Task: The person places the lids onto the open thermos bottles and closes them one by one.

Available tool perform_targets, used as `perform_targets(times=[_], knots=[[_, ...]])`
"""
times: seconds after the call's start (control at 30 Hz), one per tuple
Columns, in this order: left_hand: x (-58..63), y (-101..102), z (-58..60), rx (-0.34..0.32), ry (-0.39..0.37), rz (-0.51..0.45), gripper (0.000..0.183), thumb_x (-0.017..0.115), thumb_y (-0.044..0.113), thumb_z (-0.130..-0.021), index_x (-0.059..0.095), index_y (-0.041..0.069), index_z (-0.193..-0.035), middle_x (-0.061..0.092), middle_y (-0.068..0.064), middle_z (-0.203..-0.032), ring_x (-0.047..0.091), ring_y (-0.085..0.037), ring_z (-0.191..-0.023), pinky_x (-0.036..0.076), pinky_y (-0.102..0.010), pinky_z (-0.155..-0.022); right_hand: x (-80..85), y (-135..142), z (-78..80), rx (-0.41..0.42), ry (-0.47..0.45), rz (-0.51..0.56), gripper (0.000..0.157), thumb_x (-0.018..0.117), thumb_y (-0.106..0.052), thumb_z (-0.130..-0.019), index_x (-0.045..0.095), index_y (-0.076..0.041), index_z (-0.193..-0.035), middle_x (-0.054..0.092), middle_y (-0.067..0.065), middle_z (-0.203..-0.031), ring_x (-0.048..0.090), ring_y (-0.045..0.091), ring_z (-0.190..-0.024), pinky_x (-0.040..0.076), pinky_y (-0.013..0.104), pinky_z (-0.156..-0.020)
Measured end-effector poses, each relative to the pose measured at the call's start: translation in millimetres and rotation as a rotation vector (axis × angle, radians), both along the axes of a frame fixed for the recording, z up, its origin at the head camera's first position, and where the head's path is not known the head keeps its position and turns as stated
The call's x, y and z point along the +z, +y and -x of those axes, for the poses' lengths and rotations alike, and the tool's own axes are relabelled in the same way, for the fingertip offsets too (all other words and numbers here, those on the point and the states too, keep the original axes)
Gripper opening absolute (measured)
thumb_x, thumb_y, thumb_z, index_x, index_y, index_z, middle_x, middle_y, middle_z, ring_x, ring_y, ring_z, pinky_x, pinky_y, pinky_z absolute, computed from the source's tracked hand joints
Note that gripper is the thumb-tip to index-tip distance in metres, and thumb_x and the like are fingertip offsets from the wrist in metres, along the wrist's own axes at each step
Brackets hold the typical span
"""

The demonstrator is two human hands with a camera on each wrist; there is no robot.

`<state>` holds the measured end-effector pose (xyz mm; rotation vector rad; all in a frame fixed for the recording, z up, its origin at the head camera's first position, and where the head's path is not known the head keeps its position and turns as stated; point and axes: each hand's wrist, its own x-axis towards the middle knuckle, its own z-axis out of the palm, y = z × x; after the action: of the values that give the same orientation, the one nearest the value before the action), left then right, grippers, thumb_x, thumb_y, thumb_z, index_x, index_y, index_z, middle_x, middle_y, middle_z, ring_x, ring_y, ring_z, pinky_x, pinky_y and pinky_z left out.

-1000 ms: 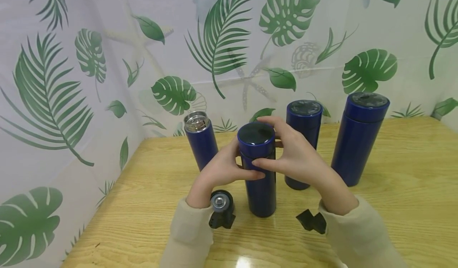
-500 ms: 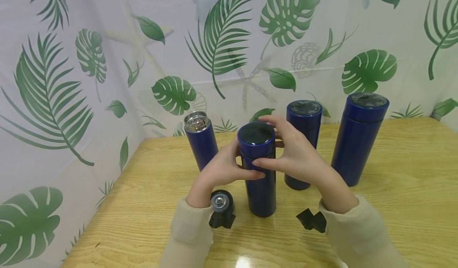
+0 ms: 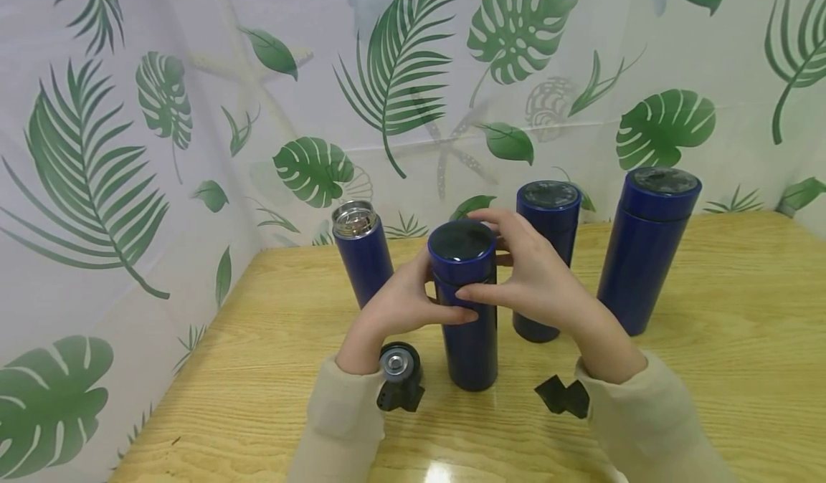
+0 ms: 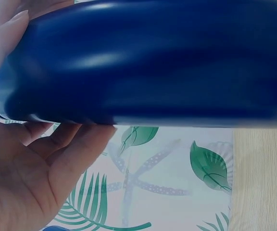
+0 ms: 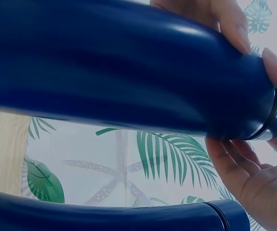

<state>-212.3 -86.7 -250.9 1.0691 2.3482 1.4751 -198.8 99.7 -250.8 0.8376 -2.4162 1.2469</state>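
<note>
A dark blue thermos flask with a glossy black-topped lid stands upright on the wooden table, between both hands. My left hand grips its upper body from the left, thumb across the front. From the right, my right hand holds it around the lid and the neck, its thumb just above the left one. In the left wrist view the flask's blue body fills the upper part, with fingers under it. In the right wrist view the lid end lies by the right hand.
Behind the left hand stands a blue flask without a lid, its steel mouth bare. Two lidded blue flasks stand behind and right. A dark round piece with a grey centre sits by the left wrist. A leaf-print cloth hangs behind.
</note>
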Motion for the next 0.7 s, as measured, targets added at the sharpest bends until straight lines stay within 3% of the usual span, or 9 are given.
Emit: perform_targets(times=[0.3,0.7], knots=[[-24.0,-2,19.7,-0.016,0.024,-0.024,0.082,0.076,0.008,-0.069,0.028,0.019,-0.135,0.051,-0.002,-0.117,0.049,-0.015,-0.104,0.043,-0.032,-0.082,0.7,0,-1.4,0.036,-0.043,-0.021,0.08,0.076,-0.014,-0.07,0.027,-0.013,-0.134,0.052,0.015,-0.114,0.053,0.028,-0.102,0.044,0.044,-0.082],[-26.7,-3,22.0,-0.012,0.042,-0.019,0.083,0.077,0.012,-0.068,0.028,0.022,-0.135,0.051,0.001,-0.116,0.049,-0.013,-0.105,0.041,-0.032,-0.085,0.4,0,1.4,0.011,-0.043,0.006,0.08,0.079,-0.012,-0.065,0.033,-0.008,-0.13,0.047,0.015,-0.114,0.053,0.027,-0.1,0.045,0.041,-0.081]])
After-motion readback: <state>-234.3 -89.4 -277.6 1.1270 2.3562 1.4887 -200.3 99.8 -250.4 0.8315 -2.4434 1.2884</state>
